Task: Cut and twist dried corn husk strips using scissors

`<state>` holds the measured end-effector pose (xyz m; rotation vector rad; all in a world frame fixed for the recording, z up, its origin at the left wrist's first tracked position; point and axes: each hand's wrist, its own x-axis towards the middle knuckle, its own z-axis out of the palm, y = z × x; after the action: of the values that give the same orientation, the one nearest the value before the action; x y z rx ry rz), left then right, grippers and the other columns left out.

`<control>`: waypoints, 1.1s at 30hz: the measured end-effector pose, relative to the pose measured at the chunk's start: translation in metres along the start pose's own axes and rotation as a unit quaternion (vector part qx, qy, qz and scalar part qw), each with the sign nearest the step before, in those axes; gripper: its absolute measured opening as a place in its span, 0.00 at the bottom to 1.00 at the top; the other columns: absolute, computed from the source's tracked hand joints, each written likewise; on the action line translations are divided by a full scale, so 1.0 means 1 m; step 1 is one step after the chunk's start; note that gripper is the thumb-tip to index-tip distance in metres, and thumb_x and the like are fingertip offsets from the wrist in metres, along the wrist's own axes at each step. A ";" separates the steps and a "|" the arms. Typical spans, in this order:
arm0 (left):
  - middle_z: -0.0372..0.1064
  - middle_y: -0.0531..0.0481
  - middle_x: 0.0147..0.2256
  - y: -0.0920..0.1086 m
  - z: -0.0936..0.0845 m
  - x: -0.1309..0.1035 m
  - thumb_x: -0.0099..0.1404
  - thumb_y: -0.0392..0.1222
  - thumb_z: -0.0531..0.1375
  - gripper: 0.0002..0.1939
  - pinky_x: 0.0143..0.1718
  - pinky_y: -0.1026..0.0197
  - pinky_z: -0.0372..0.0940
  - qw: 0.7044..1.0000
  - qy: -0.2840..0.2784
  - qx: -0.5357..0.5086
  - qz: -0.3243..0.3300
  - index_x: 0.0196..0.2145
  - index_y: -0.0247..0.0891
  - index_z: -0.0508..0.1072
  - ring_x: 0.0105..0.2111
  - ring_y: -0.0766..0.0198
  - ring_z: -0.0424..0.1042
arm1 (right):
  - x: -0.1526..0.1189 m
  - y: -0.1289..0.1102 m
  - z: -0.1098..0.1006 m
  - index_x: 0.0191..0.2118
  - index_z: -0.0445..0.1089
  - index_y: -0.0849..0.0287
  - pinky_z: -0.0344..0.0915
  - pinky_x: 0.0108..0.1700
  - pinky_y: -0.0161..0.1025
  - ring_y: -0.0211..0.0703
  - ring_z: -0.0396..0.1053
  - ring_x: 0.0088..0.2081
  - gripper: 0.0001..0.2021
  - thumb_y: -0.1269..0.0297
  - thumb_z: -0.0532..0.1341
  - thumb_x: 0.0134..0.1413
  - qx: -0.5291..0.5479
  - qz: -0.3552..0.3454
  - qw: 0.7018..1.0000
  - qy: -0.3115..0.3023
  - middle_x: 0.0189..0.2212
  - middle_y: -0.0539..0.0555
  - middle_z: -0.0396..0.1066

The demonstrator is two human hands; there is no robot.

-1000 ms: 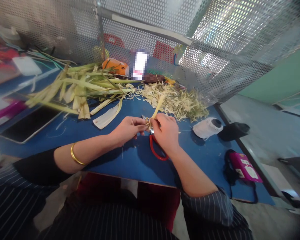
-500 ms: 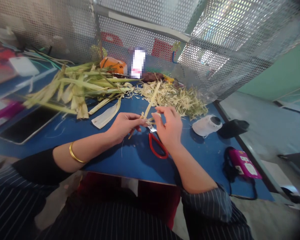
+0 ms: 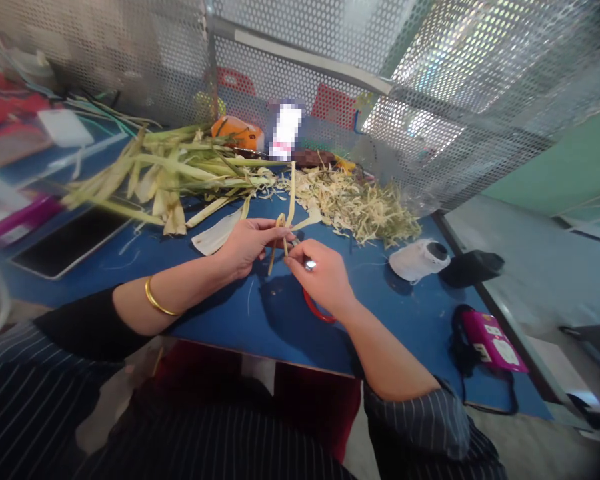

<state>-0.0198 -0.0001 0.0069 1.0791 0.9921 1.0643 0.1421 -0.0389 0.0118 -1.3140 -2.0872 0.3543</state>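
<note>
My left hand (image 3: 250, 245) pinches thin, pale yellow strips of plant leaf (image 3: 293, 193) that look like corn husk. One strip stands up above the fingers, another sticks out to the right, and ends hang below. My right hand (image 3: 323, 272) is closed beside it, its fingertips on the lower end of a strip. A pair of red-handled scissors (image 3: 319, 309) shows at this hand: a bit of metal appears between the fingers and a red loop below the palm. The rest of the scissors is hidden by the hand. A wide, pale husk piece (image 3: 213, 237) lies behind my left hand.
Long green husks (image 3: 175, 170) lie at the back left, with shredded husk (image 3: 360, 203) piled at the back right. A white thread spool (image 3: 415, 261), black spool (image 3: 473, 268) and purple box (image 3: 495, 340) stand right. A dark phone (image 3: 75, 240) lies left; a perforated screen (image 3: 300, 50) borders the back.
My right hand has moved down and left from above the scissors, now covering most of them, with fingers at the strip's lower end. The upright strip has turned to nearly vertical.
</note>
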 end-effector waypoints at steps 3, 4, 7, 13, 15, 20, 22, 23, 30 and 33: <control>0.75 0.46 0.29 0.001 0.002 -0.001 0.53 0.39 0.66 0.08 0.14 0.69 0.45 1.000 0.009 -0.018 -0.003 0.31 0.33 0.74 0.21 0.72 0.67 | 0.001 0.000 0.006 0.27 0.69 0.59 0.58 0.31 0.35 0.35 0.62 0.25 0.10 0.58 0.62 0.52 0.237 0.158 0.959 -0.011 0.22 0.47 0.67; 0.75 0.46 0.28 0.001 0.003 -0.001 0.53 0.39 0.66 0.09 0.14 0.69 0.45 1.000 0.015 -0.022 -0.003 0.32 0.34 0.72 0.22 0.71 0.68 | 0.002 0.002 0.007 0.27 0.70 0.59 0.57 0.29 0.35 0.34 0.61 0.24 0.12 0.55 0.62 0.52 0.308 0.201 0.930 0.004 0.21 0.47 0.66; 0.75 0.46 0.27 0.003 0.005 -0.004 0.54 0.37 0.66 0.10 0.14 0.70 0.47 1.000 0.013 -0.010 -0.006 0.32 0.35 0.69 0.24 0.68 0.72 | 0.007 0.012 0.006 0.31 0.71 0.59 0.57 0.25 0.32 0.31 0.61 0.23 0.15 0.51 0.65 0.47 0.486 0.284 0.824 0.067 0.26 0.48 0.68; 0.75 0.46 0.26 0.006 0.008 -0.008 0.55 0.37 0.65 0.08 0.15 0.69 0.48 0.999 0.000 0.032 -0.035 0.29 0.35 0.68 0.24 0.67 0.73 | 0.016 0.026 -0.002 0.31 0.70 0.58 0.60 0.23 0.29 0.28 0.61 0.23 0.11 0.58 0.68 0.43 0.591 0.289 0.721 0.216 0.28 0.46 0.68; 0.74 0.46 0.27 0.008 0.008 -0.008 0.56 0.35 0.65 0.07 0.16 0.68 0.50 0.999 0.012 0.029 -0.041 0.29 0.34 0.68 0.25 0.67 0.73 | 0.017 0.024 -0.007 0.30 0.69 0.57 0.60 0.25 0.29 0.28 0.61 0.23 0.09 0.58 0.66 0.46 0.578 0.246 0.740 0.241 0.28 0.47 0.69; 0.74 0.47 0.27 0.010 0.008 -0.006 0.56 0.34 0.64 0.04 0.18 0.67 0.53 0.998 0.015 0.052 -0.038 0.28 0.34 0.71 0.24 0.69 0.70 | 0.012 0.011 -0.021 0.26 0.67 0.58 0.55 0.23 0.31 0.29 0.58 0.19 0.08 0.61 0.61 0.54 0.423 0.145 0.883 0.141 0.21 0.46 0.65; 0.74 0.46 0.27 0.010 0.007 -0.005 0.56 0.34 0.64 0.04 0.18 0.66 0.53 0.997 0.018 0.072 -0.030 0.28 0.33 0.72 0.23 0.71 0.68 | 0.009 0.008 -0.023 0.25 0.68 0.58 0.51 0.22 0.31 0.29 0.55 0.18 0.10 0.62 0.60 0.55 0.336 0.148 0.927 0.074 0.18 0.45 0.63; 0.74 0.46 0.28 0.010 0.006 -0.005 0.56 0.35 0.64 0.03 0.18 0.66 0.53 0.996 0.016 0.081 -0.024 0.29 0.33 0.72 0.23 0.71 0.68 | 0.008 0.008 -0.023 0.25 0.68 0.59 0.51 0.22 0.32 0.29 0.55 0.18 0.10 0.62 0.60 0.55 0.301 0.155 0.939 0.055 0.17 0.45 0.62; 0.74 0.46 0.28 0.003 0.002 -0.003 0.56 0.38 0.63 0.04 0.14 0.66 0.48 0.990 0.002 0.140 -0.001 0.31 0.35 0.74 0.20 0.72 0.64 | 0.008 0.008 -0.019 0.26 0.68 0.59 0.52 0.24 0.32 0.30 0.56 0.20 0.09 0.64 0.58 0.55 0.209 0.139 0.968 0.022 0.18 0.45 0.63; 0.74 0.47 0.27 0.002 0.002 -0.003 0.55 0.38 0.63 0.04 0.14 0.66 0.47 0.989 0.005 0.145 0.007 0.30 0.35 0.75 0.18 0.73 0.62 | 0.008 0.006 -0.020 0.27 0.69 0.60 0.51 0.24 0.32 0.30 0.55 0.20 0.09 0.63 0.58 0.56 0.212 0.131 0.968 0.009 0.18 0.45 0.62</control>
<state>-0.0182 -0.0027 0.0098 1.3177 1.1739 0.9551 0.1573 -0.0314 0.0266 -1.3164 -1.6965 0.8489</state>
